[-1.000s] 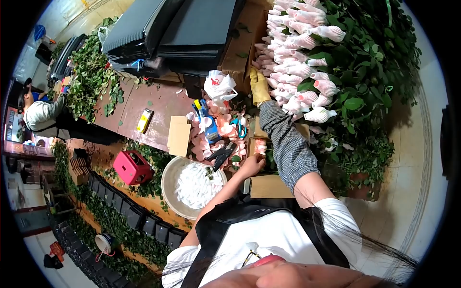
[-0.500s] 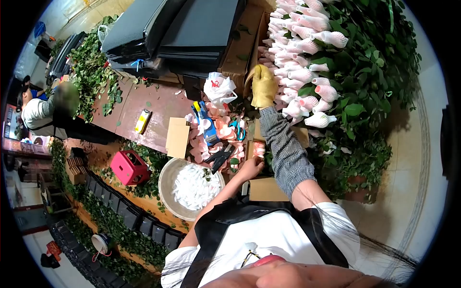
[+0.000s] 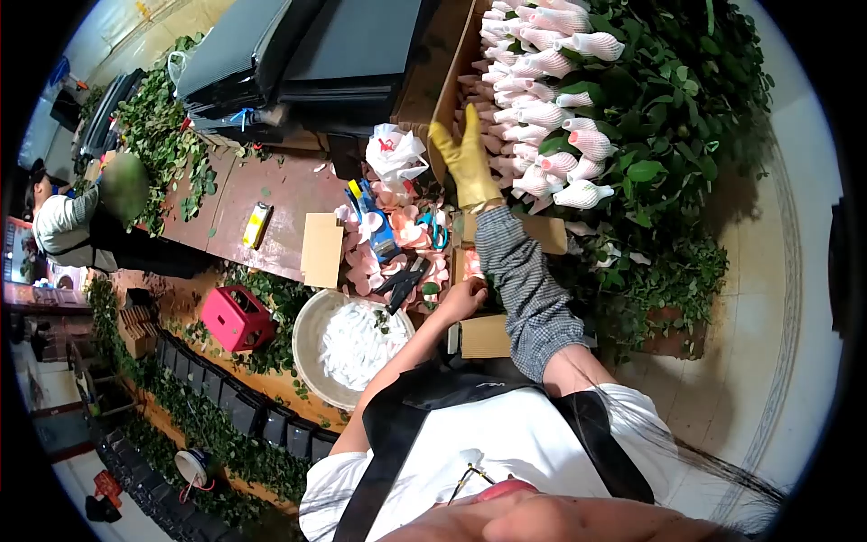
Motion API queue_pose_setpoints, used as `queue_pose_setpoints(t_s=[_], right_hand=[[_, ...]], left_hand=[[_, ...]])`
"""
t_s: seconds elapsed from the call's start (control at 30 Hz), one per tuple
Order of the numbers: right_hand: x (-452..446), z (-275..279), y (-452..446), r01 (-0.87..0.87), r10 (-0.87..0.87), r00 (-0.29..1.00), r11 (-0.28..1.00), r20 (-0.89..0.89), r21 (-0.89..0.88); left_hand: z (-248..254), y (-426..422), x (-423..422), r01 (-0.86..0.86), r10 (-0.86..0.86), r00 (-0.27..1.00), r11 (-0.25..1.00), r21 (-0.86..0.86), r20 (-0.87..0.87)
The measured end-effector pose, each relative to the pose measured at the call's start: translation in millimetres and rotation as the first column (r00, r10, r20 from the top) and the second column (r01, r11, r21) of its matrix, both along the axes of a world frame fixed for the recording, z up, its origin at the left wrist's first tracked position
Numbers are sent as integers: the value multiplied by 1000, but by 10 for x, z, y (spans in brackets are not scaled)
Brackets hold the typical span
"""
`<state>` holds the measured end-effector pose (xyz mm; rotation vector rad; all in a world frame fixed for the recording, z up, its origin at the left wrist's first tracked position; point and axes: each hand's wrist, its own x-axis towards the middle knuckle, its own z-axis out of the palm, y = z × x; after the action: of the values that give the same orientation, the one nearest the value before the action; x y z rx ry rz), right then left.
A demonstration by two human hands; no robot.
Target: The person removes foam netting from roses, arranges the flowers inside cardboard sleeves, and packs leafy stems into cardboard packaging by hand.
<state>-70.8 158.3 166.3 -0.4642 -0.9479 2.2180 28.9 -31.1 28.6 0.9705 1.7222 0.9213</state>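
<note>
Many netted blooms [image 3: 542,115] lie beside gloved fingers [image 3: 471,134].

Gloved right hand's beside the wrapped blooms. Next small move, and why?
I'd probably ease the right hand slightly rightward and close it on one of the nearest wrapped blooms: its thumb and fingers are spread, nothing shows between them, and the pile is right alongside. The left hand is nearer the body, by pink petals, so the right seems better placed.

Pretty busy room tbh. Pale tiled floor [image 3: 745,316] on the right with a curved grey stripe [image 3: 788,298], more orangey floor [image 3: 271,384] left, shiny reddish bench [image 3: 284,194], pink stool [image 3: 233,327] just left of it.
</note>
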Motion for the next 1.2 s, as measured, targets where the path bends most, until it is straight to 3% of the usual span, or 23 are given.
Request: queue_pose_setpoints(t_s=[0.03, 0.07, 0.1, 0.13, 0.2, 0.3, 0.33, 0.37, 0.4, 0.43, 0.47, 0.53, 0.6, 0.63, 0.67, 0.73, 0.8, 0.87, 0.93, 1.0, 1.07, 1.13, 1.2], right_hand=[[-82, -26, -17, 36, -126, 972, 912, 196, 410], [-172, -38, -20, -23, -316, 896, 666, 311, 745], [-279, -170, 56, -131, -79, 948, 786, 309, 604], [-148, 250, -110, -213, -192, 878, 665, 439, 716], [-120, 259, -172, -209, -398, 778, 566, 486, 798], [-142, -195, 94, -342, -283, 548, 783, 787, 519], [-97, -80, 56, -403, -357, 447, 738, 820, 541], [-23, -3, -105, -27, -670, 673, 401, 314, 916], [32, 13, -182, 43, -723, 588, 476, 363, 878], [-77, -281, -33, 54, -819, 459, 413, 345, 909], [3, -53, -63, 118, -780, 504, 488, 371, 865], [96, 251, -6, -34, -752, 516, 461, 410, 887], [-5, 63, 79, -3, -455, 787, 673, 417, 740], [-23, 109, 110, -204, -386, 800, 547, 460, 812], [-11, 156, 104, -337, -468, 763, 300, 445, 892], [22, 32, 39, -356, -505, 775, 150, 381, 922], [23, -64, 98, -496, -553, 686, 120, 473, 860], [154, 50, -68, -222, -656, 626, 369, 422, 903], [286, 474, -319, 305, -740, 671, 220, -46, 927], [491, 1002, -510, 348, -645, 740, 128, -189, 929], [699, 1504, -651, 454, -541, 774, 115, -328, 884], [910, 1727, -546, 562, -574, 645, -90, -504, 822], [1275, 1922, -447, 539, -554, 621, -211, -554, 815]], left_hand=[[55, -5, 1, -22, 22, 999, 1000, -17, 30], [-104, -2, 13, -27, 26, 998, 999, 29, 55], [-170, 7, 14, -21, 19, 999, 999, 47, 28], [-212, -5, 18, -11, 11, 1000, 998, 60, 2], [-115, -20, 21, -17, 15, 999, 998, 63, 28], [21, -25, -8, 2, -2, 1000, 1000, 0, 19], [-117, -16, -9, 16, -16, 999, 1000, 11, -45], [-185, -12, 1, 4, -2, 998, 1000, 28, -58], [-167, 17, -6, 22, -28, 995, 998, -65, -91], [-157, 27, -20, 34, -38, 997, 997, -63, -70], [-147, 34, -22, 32, -35, 998, 997, -63, -53], [-276, 9, 6, -28, 27, 1000, 998, 50, 13], [-281, -6, 2, -28, 29, 1000, 996, 89, -10], [-310, -4, 5, -36, 32, 999, 993, 116, 34], [-340, 2, 7, -51, 39, 996, 988, 143, 84], [-240, -13, 9, -45, 35, 994, 995, 94, 107], [-239, 20, 16, -56, 50, 990, 997, 43, 134], [-422, 8, 2, -24, 15, 997, 994, 106, 76], [-137, 4, -13, 10, -7, 999, 997, 73, -53], [-449, 42, -5, -17, 32, 996, 983, 183, -79], [-575, 28, -30, 13, 5, 993, 989, 150, -120], [-320, 7, -13, -4, 28, 991, 984, 180, -128], [-807, 43, -73, 43, -40, 999, 993, 107, -28]])
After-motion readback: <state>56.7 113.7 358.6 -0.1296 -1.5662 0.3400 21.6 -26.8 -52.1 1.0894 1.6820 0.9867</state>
